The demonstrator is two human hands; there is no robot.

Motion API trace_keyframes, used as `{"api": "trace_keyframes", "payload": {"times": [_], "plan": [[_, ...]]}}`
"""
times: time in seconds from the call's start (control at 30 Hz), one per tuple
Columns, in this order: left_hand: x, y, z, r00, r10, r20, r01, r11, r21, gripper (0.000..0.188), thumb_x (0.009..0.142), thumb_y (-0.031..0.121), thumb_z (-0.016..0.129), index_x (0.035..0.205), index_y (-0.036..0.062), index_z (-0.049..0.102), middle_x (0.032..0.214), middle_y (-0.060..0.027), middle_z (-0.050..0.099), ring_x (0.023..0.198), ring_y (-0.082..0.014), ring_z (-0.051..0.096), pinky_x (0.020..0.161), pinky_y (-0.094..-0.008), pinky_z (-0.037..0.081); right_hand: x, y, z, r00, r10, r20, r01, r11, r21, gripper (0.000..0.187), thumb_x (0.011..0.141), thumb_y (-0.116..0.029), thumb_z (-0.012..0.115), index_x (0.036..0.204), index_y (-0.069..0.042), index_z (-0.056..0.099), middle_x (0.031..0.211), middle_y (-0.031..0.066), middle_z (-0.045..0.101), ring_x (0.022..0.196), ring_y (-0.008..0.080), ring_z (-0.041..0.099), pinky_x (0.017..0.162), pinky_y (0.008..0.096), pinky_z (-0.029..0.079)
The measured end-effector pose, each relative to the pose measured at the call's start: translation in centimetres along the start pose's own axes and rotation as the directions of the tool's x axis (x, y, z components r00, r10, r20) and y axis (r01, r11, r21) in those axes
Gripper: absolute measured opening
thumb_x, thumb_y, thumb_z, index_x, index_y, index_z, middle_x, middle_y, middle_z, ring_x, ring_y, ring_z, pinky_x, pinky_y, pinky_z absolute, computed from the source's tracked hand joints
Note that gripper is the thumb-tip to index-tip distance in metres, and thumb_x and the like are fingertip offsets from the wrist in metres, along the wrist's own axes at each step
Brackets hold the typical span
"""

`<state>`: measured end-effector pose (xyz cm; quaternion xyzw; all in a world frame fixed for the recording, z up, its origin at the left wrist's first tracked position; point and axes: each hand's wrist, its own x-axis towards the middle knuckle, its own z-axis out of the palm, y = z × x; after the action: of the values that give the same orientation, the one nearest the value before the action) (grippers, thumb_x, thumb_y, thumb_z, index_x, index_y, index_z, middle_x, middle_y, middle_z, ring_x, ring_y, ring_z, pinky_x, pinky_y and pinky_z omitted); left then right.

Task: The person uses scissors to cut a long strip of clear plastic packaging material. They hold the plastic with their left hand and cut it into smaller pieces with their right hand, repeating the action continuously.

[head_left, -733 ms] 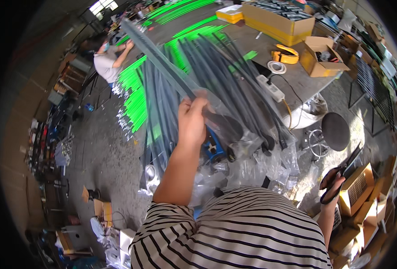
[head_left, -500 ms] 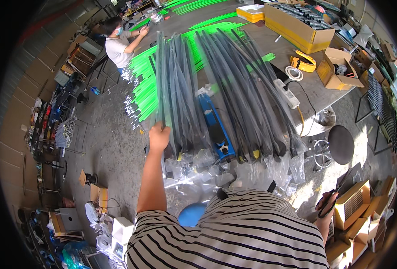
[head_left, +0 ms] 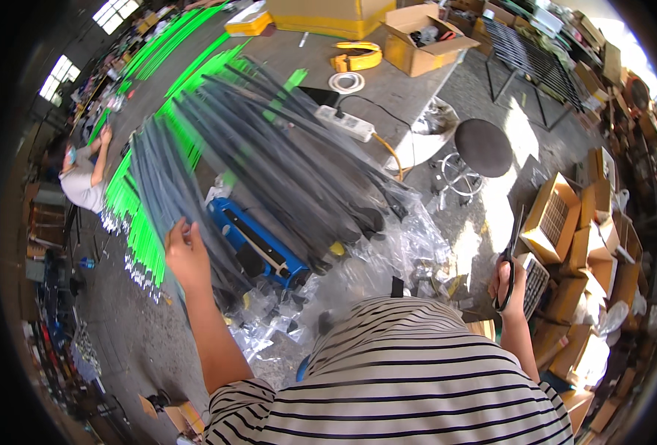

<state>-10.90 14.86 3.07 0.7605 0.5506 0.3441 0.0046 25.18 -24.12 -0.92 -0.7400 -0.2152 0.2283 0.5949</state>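
Observation:
My left hand (head_left: 188, 256) is at the left bundle of long dark strips in clear plastic bags (head_left: 167, 174), its fingers loosely curled and apart. Whether the fingertips touch the plastic is hard to tell. In my right hand (head_left: 512, 285), out to the right, is a pair of black-handled scissors (head_left: 505, 302), blades pointing up. A wider bagged bundle of dark strips (head_left: 269, 152) lies further right on the table. Between the two bundles sits a long blue device (head_left: 258, 243), perhaps a bag sealer. Loose, crumpled bag ends (head_left: 387, 248) hang over the near edge.
Bright green rods (head_left: 141, 245) lie under the bundles. A white power strip (head_left: 344, 124), tape roll (head_left: 346, 82), yellow tool (head_left: 356, 56) and open carton (head_left: 423, 44) are on the table. A round stool (head_left: 484, 148) and boxes (head_left: 551, 219) stand right; a co-worker (head_left: 84, 178) far left.
My view has turned right, so the table sits further left. My left hand has loosened from its closed grip on the bag's edge. My right hand, with the scissors, has come further into view.

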Motion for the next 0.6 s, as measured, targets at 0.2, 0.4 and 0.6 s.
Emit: {"api": "trace_keyframes", "payload": {"times": [0.2, 0.4, 0.6], "plan": [[-0.6, 17.8, 17.2, 0.739, 0.216, 0.638, 0.233, 0.807, -0.543, 0.028, 0.077, 0.021, 0.063, 0.087, -0.0048, 0.059, 0.07, -0.0081, 0.06, 0.052, -0.0128, 0.056, 0.043, -0.0241, 0.046, -3.0, -0.5, -1.1, 0.999, 0.04, -0.02, -0.039, 0.998, 0.046, 0.06, 0.078, -0.063, 0.04, 0.076, -0.003, 0.043, 0.048, -0.0006, 0.037, 0.038, 0.0066, 0.035, 0.036, 0.0201, 0.029], [-1.6, 23.1, 26.2, 0.382, -0.264, 0.886, 0.659, 0.75, -0.06, 0.035, 0.074, 0.028, 0.066, 0.075, -0.005, 0.056, 0.065, -0.0122, 0.056, 0.047, -0.0201, 0.054, 0.038, -0.0302, 0.048, -7.0, 1.3, -4.4, 0.969, 0.117, -0.217, -0.117, 0.993, 0.014, 0.065, 0.075, -0.068, 0.036, 0.076, -0.003, 0.042, 0.051, -0.0007, 0.038, 0.04, 0.007, 0.037, 0.037, 0.0199, 0.03], [-1.3, 20.2, 30.8, 0.239, -0.292, 0.926, 0.851, 0.522, -0.055, 0.017, 0.071, 0.01, 0.063, 0.078, -0.002, 0.055, 0.066, -0.0116, 0.056, 0.053, -0.0192, 0.055, 0.045, -0.0292, 0.05, -9.6, 2.5, -6.3, 0.946, 0.124, -0.299, -0.132, 0.991, -0.005, 0.058, 0.08, -0.061, 0.036, 0.07, -0.004, 0.043, 0.046, -0.0008, 0.038, 0.038, 0.0074, 0.038, 0.037, 0.0208, 0.03]]}}
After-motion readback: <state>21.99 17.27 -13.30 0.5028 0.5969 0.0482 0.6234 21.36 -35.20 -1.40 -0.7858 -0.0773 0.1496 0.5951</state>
